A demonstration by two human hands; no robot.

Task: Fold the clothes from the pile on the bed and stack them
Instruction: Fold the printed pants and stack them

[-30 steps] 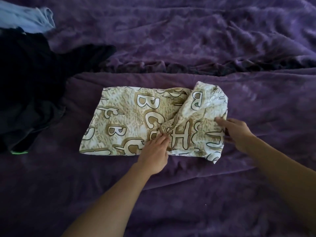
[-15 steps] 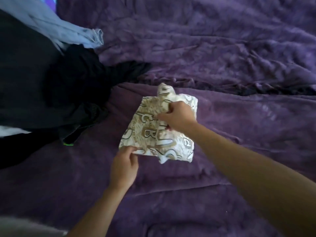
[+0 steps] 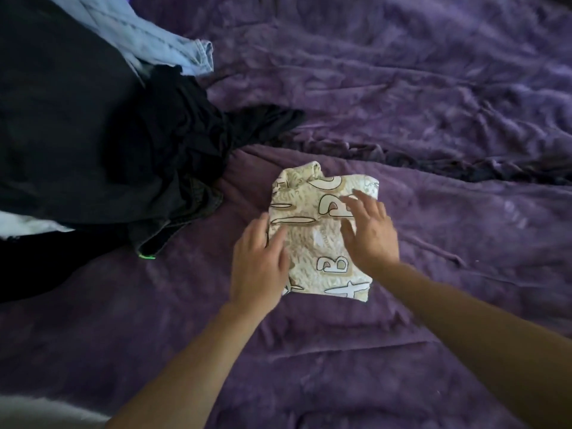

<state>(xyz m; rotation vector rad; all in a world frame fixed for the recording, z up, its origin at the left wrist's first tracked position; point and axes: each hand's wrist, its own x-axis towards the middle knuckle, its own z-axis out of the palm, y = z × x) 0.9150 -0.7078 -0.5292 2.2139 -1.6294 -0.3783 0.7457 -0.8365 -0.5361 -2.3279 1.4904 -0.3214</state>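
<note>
The cream shirt with the big letter print [image 3: 322, 243] is folded into a small, roughly square bundle and lies flat on the purple bedspread [image 3: 433, 103], about mid-bed as far as I can see. One corner at its far left sticks up a bit. My left hand [image 3: 260, 264] lies on its left edge with the fingers straight and flat on the fabric, gripping nothing. My right hand [image 3: 370, 233] is spread over the far right part, fingers loose and splayed, palm down, not pinching anything either; it's a little blurred, so I can't say how hard it presses. Just beside the bundle, toward the left side of the bed, sits the pile of dark clothes [image 3: 93, 134]. A light blue garment [image 3: 154, 35] lies over its far end, and something white [image 3: 28, 224] peeks out at the left.
</note>
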